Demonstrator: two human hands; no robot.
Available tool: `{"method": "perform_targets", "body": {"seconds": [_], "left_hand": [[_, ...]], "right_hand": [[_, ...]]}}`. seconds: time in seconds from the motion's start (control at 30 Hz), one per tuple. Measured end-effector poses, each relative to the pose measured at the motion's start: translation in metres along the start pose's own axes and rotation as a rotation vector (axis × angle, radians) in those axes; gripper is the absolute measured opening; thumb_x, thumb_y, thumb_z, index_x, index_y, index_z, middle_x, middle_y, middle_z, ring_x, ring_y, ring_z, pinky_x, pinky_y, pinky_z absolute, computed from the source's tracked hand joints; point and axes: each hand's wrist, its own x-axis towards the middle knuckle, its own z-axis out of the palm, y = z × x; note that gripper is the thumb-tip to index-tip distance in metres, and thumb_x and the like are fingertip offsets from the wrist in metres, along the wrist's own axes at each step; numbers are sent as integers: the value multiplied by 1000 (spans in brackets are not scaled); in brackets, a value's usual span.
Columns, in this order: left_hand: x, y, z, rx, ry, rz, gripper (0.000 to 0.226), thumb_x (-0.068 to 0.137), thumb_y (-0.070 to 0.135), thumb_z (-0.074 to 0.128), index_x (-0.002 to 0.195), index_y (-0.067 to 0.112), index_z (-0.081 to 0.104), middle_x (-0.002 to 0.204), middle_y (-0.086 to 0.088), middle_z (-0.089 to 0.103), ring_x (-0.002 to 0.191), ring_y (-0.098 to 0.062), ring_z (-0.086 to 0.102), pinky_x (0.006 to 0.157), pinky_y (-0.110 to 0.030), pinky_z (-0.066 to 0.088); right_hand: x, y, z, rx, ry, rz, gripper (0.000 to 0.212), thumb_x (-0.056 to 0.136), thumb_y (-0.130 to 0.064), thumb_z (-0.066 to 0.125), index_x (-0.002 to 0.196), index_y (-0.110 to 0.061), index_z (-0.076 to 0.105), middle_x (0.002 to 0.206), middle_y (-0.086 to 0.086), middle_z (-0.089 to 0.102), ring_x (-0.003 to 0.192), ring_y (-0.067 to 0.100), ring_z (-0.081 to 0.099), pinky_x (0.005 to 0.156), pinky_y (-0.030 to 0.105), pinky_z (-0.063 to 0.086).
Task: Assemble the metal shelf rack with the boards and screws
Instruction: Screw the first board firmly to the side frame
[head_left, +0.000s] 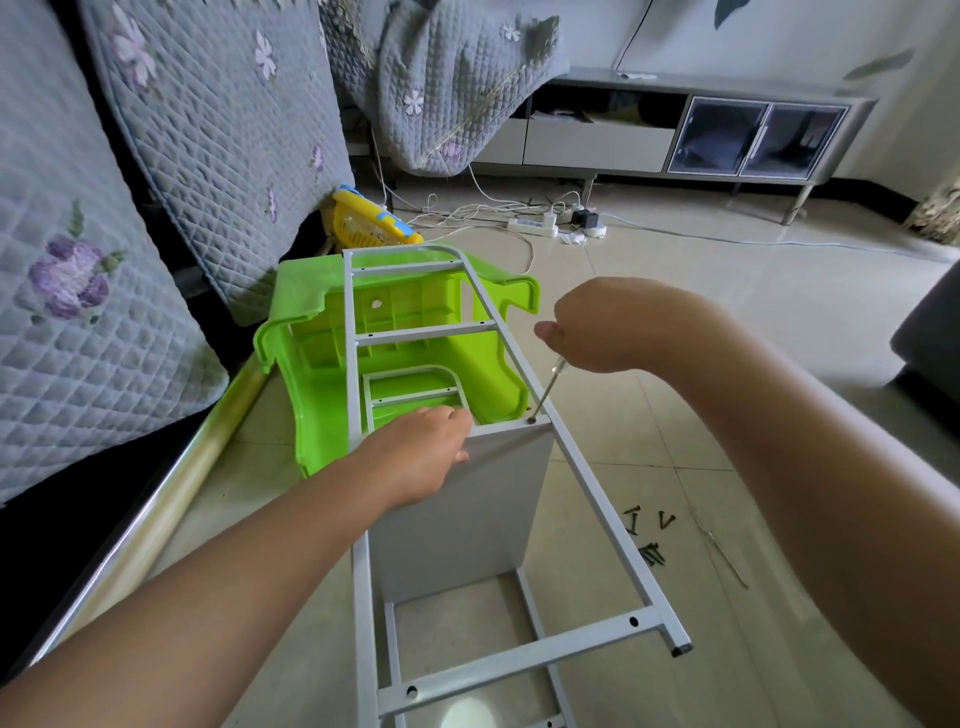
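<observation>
The right hand (597, 332) pinches a screwdriver (545, 387), tip at the board (467, 509) top corner. The left hand (421, 457) curls over that edge. The metal frame (587, 499) leans on a green stool (395, 332). About seven screws (649, 540) lie scattered on open tile beside it.

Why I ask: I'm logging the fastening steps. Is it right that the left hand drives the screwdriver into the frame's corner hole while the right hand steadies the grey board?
No, the hands are swapped. In the head view the right hand grips the screwdriver, its tip at the metal frame's corner hole, while the left hand steadies the grey board.
</observation>
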Motion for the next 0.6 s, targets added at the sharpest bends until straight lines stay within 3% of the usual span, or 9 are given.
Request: {"method": "perform_targets", "body": {"seconds": [0.1, 0.17, 0.23, 0.3, 0.4, 0.6], "left_hand": [[-1, 1, -1, 2, 0, -5, 18, 99, 24, 36, 105, 8, 40, 113, -11, 48, 104, -25, 46, 81, -32, 35], [-1, 0, -1, 9, 2, -3, 18, 99, 24, 36, 105, 7, 40, 113, -11, 48, 105, -25, 45, 81, -32, 35], [0, 0, 0, 12, 11, 3, 17, 99, 24, 36, 104, 8, 40, 112, -11, 48, 104, -25, 45, 77, -30, 33], [0, 0, 0, 7, 18, 2, 16, 99, 24, 37, 103, 8, 40, 112, -11, 49, 103, -24, 46, 74, -27, 29], [1, -1, 1, -6, 22, 0, 15, 99, 24, 38, 101, 9, 39, 111, -11, 49, 103, -25, 46, 74, -28, 30], [1, 1, -5, -30, -11, -60, 18, 97, 28, 41, 92, 12, 36, 111, -12, 51, 104, -28, 49, 77, -32, 36]], "right_hand": [[-2, 1, -3, 128, -39, -50, 13, 96, -18, 34, 93, -6, 37, 86, 10, 44, 84, 24, 40, 65, 29, 29], [-4, 1, -4, 147, -46, -65, 7, 96, -11, 35, 91, -6, 38, 85, 11, 44, 80, 23, 37, 59, 28, 21], [-4, 2, -2, 139, 11, -53, 16, 98, -12, 33, 102, -4, 46, 100, 17, 51, 83, 23, 39, 56, 23, 17], [-4, 4, 0, 81, 61, -59, 28, 101, -19, 31, 105, -2, 52, 112, 15, 55, 89, 26, 45, 64, 20, 22], [-3, 6, 0, -29, 50, -31, 37, 101, -26, 29, 107, 0, 55, 113, 14, 56, 84, 23, 41, 71, 27, 31], [-2, 16, 7, 126, 68, 58, 40, 101, -26, 27, 107, 2, 55, 115, 16, 55, 91, 26, 46, 76, 30, 35]]}}
